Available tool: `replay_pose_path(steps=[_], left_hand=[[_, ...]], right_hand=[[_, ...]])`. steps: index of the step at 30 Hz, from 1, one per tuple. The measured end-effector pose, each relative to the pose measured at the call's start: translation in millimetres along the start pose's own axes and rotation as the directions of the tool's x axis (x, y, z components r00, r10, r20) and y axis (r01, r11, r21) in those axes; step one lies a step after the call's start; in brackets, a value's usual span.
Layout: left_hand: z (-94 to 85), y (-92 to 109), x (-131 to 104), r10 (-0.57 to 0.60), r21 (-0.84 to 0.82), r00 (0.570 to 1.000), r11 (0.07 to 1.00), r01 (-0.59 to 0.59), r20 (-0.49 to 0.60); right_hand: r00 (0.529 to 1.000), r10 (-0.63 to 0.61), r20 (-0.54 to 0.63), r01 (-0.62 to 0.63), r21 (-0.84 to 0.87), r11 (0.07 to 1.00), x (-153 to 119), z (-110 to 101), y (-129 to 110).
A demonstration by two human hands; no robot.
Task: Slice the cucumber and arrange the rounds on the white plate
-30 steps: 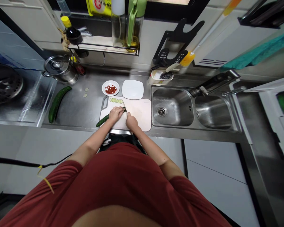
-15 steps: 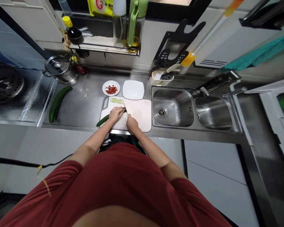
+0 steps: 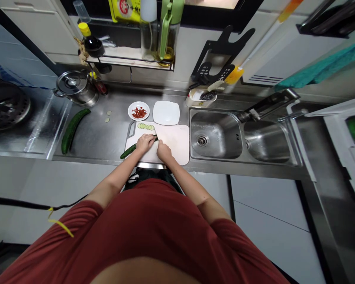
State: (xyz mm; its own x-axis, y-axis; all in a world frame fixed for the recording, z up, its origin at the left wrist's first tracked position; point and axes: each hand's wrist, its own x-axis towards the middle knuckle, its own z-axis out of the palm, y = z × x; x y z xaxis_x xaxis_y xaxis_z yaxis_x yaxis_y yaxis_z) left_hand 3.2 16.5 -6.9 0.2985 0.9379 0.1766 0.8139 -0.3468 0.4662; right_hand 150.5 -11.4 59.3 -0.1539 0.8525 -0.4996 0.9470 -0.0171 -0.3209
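Observation:
On the white cutting board (image 3: 177,148) my left hand (image 3: 145,143) is closed on a dark green cucumber (image 3: 129,151), which lies slanted and sticks out below the hand toward the board's left edge. My right hand (image 3: 164,151) is closed round a knife, its handle hidden by the fingers. The thin knife blade (image 3: 156,131) points away from me at the cucumber's far end, close to my left fingertips. Several pale green slices (image 3: 146,126) lie overlapping in a row near the board's back left.
Behind the board stand a plate of chopped red pieces (image 3: 139,111) and a white square plate (image 3: 166,113). A second cucumber (image 3: 73,130), two loose slices (image 3: 107,120) and a steel pot (image 3: 77,88) are at left. The double sink (image 3: 215,134) is at right.
My right hand has shifted slightly left, closer to my left hand, with the knife in it. My left hand has stayed on the cucumber.

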Motion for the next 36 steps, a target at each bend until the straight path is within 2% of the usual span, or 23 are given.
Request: replay_pose_path(steps=[5, 15, 27, 36], left_hand=[[0.9, -1, 0, -0.006, -0.003, 1.0, 1.0, 0.006, -0.009], [4.4, -3, 0, -0.031, -0.018, 1.0, 0.999, 0.031, -0.005], [1.5, 2, 0, -0.038, 0.001, 0.999, 0.999, 0.038, -0.009], [-0.7, 3, -1, -0.058, 0.004, 0.998, 0.998, 0.058, 0.018]], right_hand=[[1.0, -0.006, 0.01, 0.006, -0.001, 1.0, -1, 1, 1], [1.0, 0.014, 0.024, -0.013, -0.035, 0.999, -17, 17, 13], [1.0, -0.017, -0.008, 0.016, -0.042, 0.999, 2, 8, 6], [1.0, 0.017, 0.026, -0.016, -0.047, 0.999, -15, 15, 11]])
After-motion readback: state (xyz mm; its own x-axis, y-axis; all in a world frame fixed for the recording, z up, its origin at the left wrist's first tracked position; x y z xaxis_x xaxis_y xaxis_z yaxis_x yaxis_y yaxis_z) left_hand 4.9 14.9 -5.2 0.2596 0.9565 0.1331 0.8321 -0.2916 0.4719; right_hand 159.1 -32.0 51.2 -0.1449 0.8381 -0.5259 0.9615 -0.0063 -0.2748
